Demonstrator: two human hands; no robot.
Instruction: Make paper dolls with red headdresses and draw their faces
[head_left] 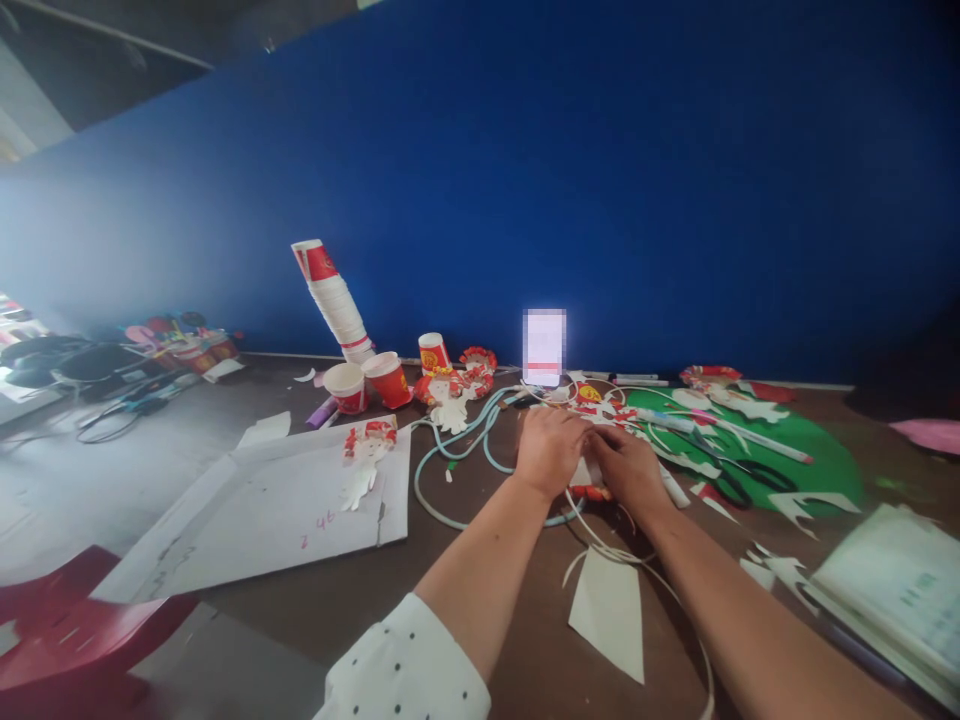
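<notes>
My left hand (553, 448) and my right hand (628, 468) meet over the desk, fingers bent inward. Between them is a red-and-white paper piece (591, 492), mostly covered by the fingers; its exact shape is hidden. Both hands are closed on it. Just beyond them stands a lit phone (544, 345), its screen blurred out. A light-blue cable (439, 515) loops to the left of my hands. Scissors (739, 475) with dark handles and a white marker (772, 444) lie to the right on a green round sheet (821, 450).
Left of the hands are a leaning stack of paper cups (337, 305), several separate cups (388, 380) and a white board (277, 520) bearing a cut-paper figure (365, 470). A paper scrap (611, 610) lies near my forearms. A notebook (896, 590) sits at right. A blue partition (480, 180) rises behind.
</notes>
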